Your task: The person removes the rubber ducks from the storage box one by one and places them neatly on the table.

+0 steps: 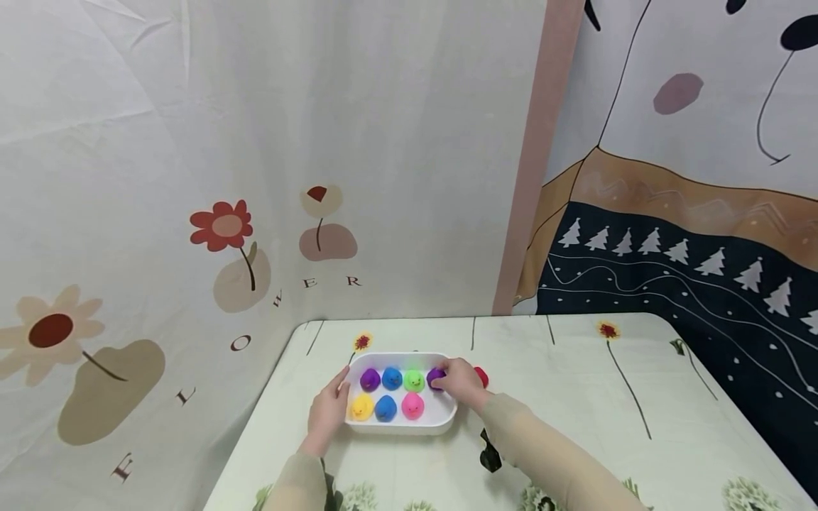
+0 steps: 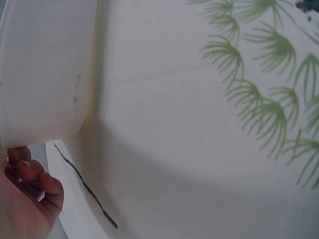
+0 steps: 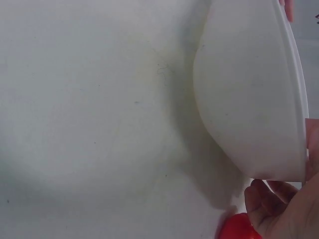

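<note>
Floral tablecloth [image 1: 575,397], glossy white tray [image 1: 441,420], right hand [image 1: 461,384] fingers pinching purple duck [image 1: 436,376], left hand [image 1: 329,410] steadying rim.

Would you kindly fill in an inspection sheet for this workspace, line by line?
Surface: table under a pale cloth printed with flowers and green plants.
Job's things: white tray holding seven small coloured toys in two rows: purple, blue, green, purple toy behind; yellow, blue, pink in front.
Clutter: red toy on the cloth beside the tray's right end.
Grips: left hand rests on the tray's left end; right hand holds the purple toy at the back right corner.
Cables: nothing seen.
Surroundings: fabric backdrops, flowers on the left, trees on the right.
</note>
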The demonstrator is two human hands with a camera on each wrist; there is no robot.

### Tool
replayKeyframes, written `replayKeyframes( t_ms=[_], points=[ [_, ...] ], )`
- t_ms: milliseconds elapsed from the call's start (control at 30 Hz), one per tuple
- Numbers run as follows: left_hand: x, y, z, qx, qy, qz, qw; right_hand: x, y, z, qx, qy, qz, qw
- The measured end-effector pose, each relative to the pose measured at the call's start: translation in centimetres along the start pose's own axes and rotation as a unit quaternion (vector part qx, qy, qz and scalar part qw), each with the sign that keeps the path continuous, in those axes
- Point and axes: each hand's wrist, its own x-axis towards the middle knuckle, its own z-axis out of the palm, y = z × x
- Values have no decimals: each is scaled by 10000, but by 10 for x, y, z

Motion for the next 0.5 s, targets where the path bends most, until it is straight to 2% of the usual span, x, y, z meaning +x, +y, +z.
replayKeyframes(
  t_ms=[367, 500],
  points=[
    [-2, 1, -1, 11, -9, 16, 10000, 1, -1, -9, 180, -136, 52, 9997],
    [-3, 2, -1, 46, -17, 2, 10000, 0, 0, -14, 89, -194, -26, 9998]
  ],
)
